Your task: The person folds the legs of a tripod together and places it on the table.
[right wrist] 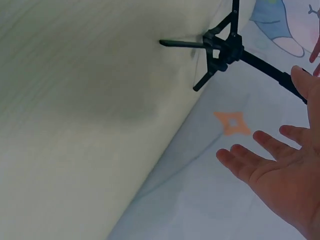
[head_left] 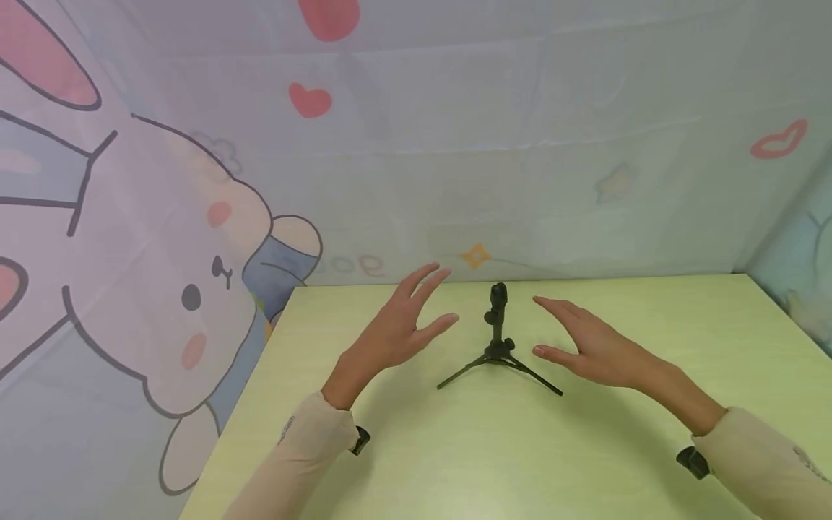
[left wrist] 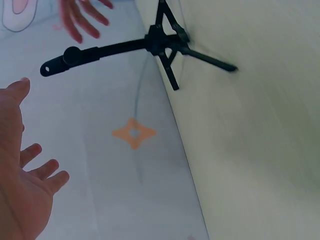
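Observation:
A small black tripod stand (head_left: pixel 497 350) stands upright on the pale yellow-green table (head_left: pixel 455 462), its legs spread and its short column topped by a clamp-like head. To its left, my left hand (head_left: pixel 399 325) hovers with fingers extended, apart from the stand. On the other side is my right hand (head_left: pixel 598 350), also raised, its fingers fairly straight and its palm turned toward the stand. Neither hand touches anything. The left wrist view shows the stand's column (left wrist: pixel 120 48) beyond the left thumb; in the right wrist view the right thumb hides the column's top.
Behind the table hangs a pale cloth backdrop (head_left: pixel 422 166) with hearts and stars. A large printed rabbit (head_left: pixel 162 274) covers the cloth at the left. Each wrist carries a small black device, one by the left cuff (head_left: pixel 360 440) and one by the right cuff (head_left: pixel 693 462).

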`<action>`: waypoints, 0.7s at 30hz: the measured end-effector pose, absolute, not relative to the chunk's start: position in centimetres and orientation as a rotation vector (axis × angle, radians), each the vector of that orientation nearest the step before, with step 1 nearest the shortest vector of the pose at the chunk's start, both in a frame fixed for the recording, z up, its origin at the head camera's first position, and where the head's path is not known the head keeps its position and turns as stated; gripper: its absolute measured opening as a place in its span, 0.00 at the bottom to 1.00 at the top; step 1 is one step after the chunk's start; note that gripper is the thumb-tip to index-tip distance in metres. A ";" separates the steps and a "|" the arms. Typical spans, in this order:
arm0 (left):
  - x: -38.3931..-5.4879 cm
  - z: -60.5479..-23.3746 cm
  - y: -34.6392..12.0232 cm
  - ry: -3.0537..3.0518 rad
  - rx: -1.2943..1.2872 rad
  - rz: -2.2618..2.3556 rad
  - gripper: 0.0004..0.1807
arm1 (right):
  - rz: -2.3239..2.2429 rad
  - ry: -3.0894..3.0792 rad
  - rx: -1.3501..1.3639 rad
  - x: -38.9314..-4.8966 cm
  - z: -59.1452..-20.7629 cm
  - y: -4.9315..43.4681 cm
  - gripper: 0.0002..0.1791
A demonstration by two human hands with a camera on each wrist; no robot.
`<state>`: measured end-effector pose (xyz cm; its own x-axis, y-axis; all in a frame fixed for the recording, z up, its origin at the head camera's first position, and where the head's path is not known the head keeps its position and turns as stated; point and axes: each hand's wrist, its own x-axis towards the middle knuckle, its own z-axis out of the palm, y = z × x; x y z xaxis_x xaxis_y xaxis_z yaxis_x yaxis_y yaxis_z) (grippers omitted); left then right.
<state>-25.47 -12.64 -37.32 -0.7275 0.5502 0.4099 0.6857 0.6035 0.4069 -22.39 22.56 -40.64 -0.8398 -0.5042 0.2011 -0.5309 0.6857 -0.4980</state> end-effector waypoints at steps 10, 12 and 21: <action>-26.1 -38.0 -8.8 -2.364 -1.079 -1.064 0.35 | 1.005 -2.789 0.934 -22.6 -44.3 20.6 0.36; -26.2 -38.1 -8.2 -2.341 -1.087 -1.108 0.35 | 1.034 -2.801 0.940 -22.6 -44.9 20.3 0.36; -26.7 -39.3 -6.0 -2.206 -1.144 -1.359 0.32 | 1.082 -2.816 0.973 -22.6 -45.9 19.4 0.22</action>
